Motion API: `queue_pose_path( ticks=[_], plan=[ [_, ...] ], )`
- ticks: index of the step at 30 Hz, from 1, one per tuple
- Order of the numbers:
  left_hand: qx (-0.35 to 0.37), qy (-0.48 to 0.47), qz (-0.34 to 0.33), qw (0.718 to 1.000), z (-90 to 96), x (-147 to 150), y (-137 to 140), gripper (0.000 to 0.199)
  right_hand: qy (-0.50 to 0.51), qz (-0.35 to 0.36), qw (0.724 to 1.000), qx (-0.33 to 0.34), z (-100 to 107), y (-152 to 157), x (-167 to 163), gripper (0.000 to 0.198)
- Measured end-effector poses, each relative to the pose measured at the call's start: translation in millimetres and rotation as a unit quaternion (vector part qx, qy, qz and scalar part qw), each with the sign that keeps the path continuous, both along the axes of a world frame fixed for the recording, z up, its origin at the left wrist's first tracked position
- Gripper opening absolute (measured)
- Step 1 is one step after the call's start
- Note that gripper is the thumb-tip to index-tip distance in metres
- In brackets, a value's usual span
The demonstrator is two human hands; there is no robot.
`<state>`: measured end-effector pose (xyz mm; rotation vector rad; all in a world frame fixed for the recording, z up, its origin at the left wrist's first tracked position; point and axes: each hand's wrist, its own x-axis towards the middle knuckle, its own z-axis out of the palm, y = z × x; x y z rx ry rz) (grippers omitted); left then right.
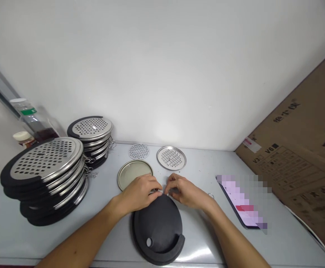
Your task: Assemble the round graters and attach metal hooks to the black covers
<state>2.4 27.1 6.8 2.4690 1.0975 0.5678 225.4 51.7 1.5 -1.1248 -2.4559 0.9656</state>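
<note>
A round black cover [161,223], rubber-like, lies near the front of the table, with a small hole and a raised curved rim at its lower part. At its far edge my left hand [142,190] is closed, thumb and fingertips pinching the edge. My right hand [180,190] meets it there from the other side, its fingers also pinched; any small part between the fingertips is hidden. Behind my left hand lies a beige round lid [134,172]. Further back are a flat perforated disc [139,151] and a rimmed perforated metal lid [171,158].
Two stacks of black-edged perforated discs, a near stack [46,160] and a far stack [91,128], stand left. Behind them are a clear bottle [35,119] and a white-capped jar [24,137]. A phone [240,204], a small ring [211,195] and a large cardboard box [299,149] are right.
</note>
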Motion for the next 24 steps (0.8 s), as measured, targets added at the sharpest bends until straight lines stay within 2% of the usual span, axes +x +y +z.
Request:
queue_pose_path(
  ticks=[3,7,14,18,21,24],
  plan=[
    [-0.022,0.012,-0.031,0.999,-3.4,3.3,-2.4,0.009,-0.013,-0.012,1.000,0.009,0.4,0.5,2.2,0.030],
    [-0.026,0.013,-0.039,0.999,-5.0,6.2,-4.6,0.010,-0.035,-0.037,0.999,0.017,2.4,3.5,8.4,0.023],
    [-0.028,0.010,-0.039,0.999,-9.2,8.9,-6.3,0.015,-0.024,-0.040,0.996,-0.076,-4.6,17.8,30.8,0.012],
    [-0.018,-0.008,-0.036,0.999,-11.8,9.5,-6.2,0.017,-0.034,-0.059,0.994,-0.090,-2.8,19.1,36.9,0.010],
    [-0.024,-0.011,-0.031,0.999,-12.6,8.2,-5.3,0.018,-0.016,-0.057,0.993,-0.103,1.9,19.1,37.0,0.017],
    [-0.030,-0.005,-0.027,0.999,-12.4,7.0,-4.6,0.020,0.012,-0.117,0.991,-0.061,-0.4,22.2,32.7,0.028]
  ],
)
